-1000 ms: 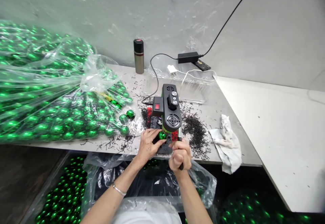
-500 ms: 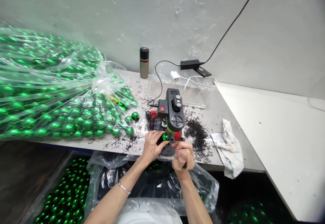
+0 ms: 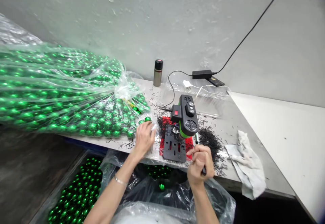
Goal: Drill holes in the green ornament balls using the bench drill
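Observation:
My left hand [image 3: 144,136] reaches to the mouth of the bag, fingers stretched out and apart, just short of a shiny green ball [image 3: 147,119]. My right hand [image 3: 201,164] is wrapped round the black-gripped lever [image 3: 203,170] of a small benchtop drill press [image 3: 188,117]. The press has a black and green head and a slotted black base plate [image 3: 174,146], with no ball on it. Another green ball [image 3: 161,186] is over the clear plastic lining below the table edge.
A large clear bag [image 3: 122,87] of green balls fills the left of the table. Black shavings [image 3: 210,142] lie around the press. A bottle [image 3: 157,73], a power adapter [image 3: 203,74] and a white cloth [image 3: 247,163] are also there. A bin of balls [image 3: 78,190] stands below.
My left hand has left the press and moved left to the bag. The ball it held at the press is gone from there. My right hand stays on the lever; the view has shifted.

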